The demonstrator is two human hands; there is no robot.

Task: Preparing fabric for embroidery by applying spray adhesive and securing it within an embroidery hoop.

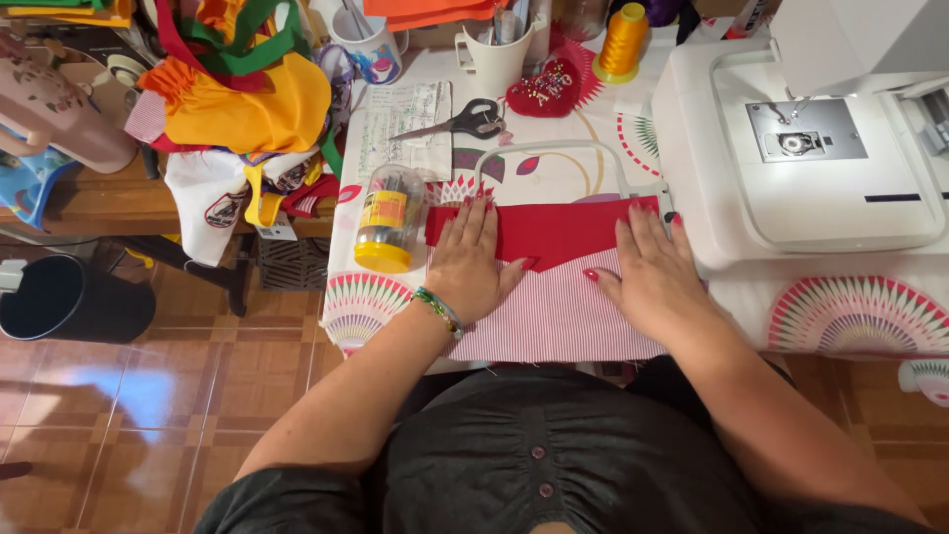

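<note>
Basically both hands flat, fingers spread wide, gripping nothing: left hand [473, 265] and right hand [647, 269] press solid red cloth piece [554, 229] onto red-and-white striped fabric [554, 316], frame centre, on table [395, 297]. Best smoothed outward, edges aligned, beside white sewing machine [811, 188].

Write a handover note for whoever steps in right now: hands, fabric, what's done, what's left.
Left hand: flat, fingers spread, pressing the solid red fabric piece where it overlaps the red-and-white striped cloth.
Right hand: flat on the same overlap, beside the white sewing machine.
Nearby: black-handled scissors behind the fabric, clear jar with yellow lid lying left of it, yellow thread cone at the back.
Done: red piece laid over striped cloth, held flat.
Left: fabric is not under the needle; no stitching visible.
</note>
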